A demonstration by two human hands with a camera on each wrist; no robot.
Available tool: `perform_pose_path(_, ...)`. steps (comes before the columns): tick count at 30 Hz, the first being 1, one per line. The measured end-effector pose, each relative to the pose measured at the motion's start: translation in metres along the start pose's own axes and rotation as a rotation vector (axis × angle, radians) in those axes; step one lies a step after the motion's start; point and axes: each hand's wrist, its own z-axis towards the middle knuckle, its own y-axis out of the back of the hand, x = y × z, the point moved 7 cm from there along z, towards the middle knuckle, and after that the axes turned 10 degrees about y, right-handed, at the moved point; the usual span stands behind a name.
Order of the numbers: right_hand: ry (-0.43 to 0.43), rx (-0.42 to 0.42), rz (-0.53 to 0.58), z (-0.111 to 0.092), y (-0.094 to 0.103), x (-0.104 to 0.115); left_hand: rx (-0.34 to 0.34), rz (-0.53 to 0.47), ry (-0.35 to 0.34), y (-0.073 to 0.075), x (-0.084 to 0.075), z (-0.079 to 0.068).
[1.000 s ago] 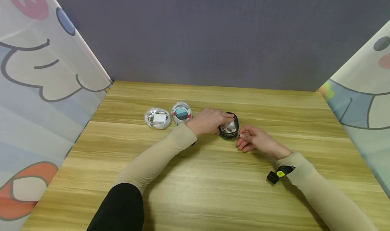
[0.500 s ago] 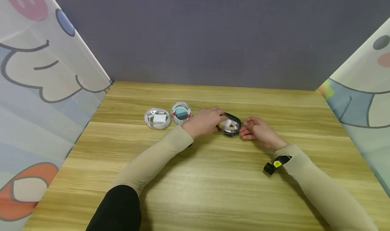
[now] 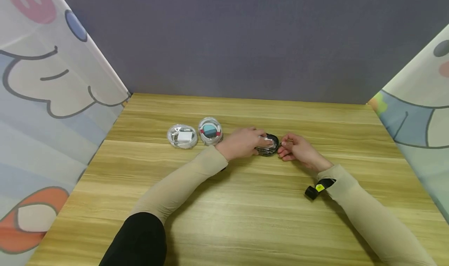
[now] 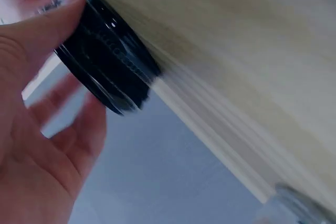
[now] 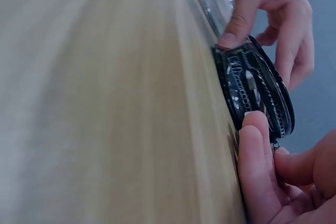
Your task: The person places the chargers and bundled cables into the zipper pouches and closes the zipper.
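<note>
A small round zip pouch (image 3: 269,152), clear on top with black edging, sits on the far half of the table. My left hand (image 3: 243,142) grips its left side, thumb on one face and fingers on the other in the left wrist view. Those fingers cover part of its top and contents. On the right side, my right hand (image 3: 302,153) pinches the little zipper pull (image 5: 276,144) between thumb and fingers. Open zipper teeth run along the pouch's side wall (image 5: 257,87) in the right wrist view.
Left of my left hand lie two clear pouches: an oval one (image 3: 183,136) with a white charger and cable, and a round one (image 3: 210,131) with a white cable and a teal piece. A grey wall (image 3: 245,44) rises behind the wooden table (image 3: 245,211).
The pouch has swung to the right and lies flatter. My right hand has shifted a little farther from me. My left hand's fingers have moved rightward over the pouch top since half a second ago.
</note>
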Motion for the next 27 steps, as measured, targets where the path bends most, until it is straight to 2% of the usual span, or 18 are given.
perform_pose_path(4, 0.009, 0.012, -0.033, -0.006, -0.001, -0.002, 0.021, 0.017, 0.065, -0.001, 0.002, 0.005)
perform_pose_path(14, -0.007, 0.032, 0.021, -0.019, -0.014, -0.004, 0.009, 0.021, 0.132, -0.001, -0.002, 0.009)
perform_pose_path(21, -0.017, 0.039, 0.054, -0.021, -0.022, -0.004, 0.009, 0.035, 0.2, -0.001, -0.004, 0.012)
perform_pose_path(27, -0.016, 0.015, 0.073, -0.021, -0.027, -0.004, 0.006, 0.038, 0.223, 0.002, -0.005, 0.012)
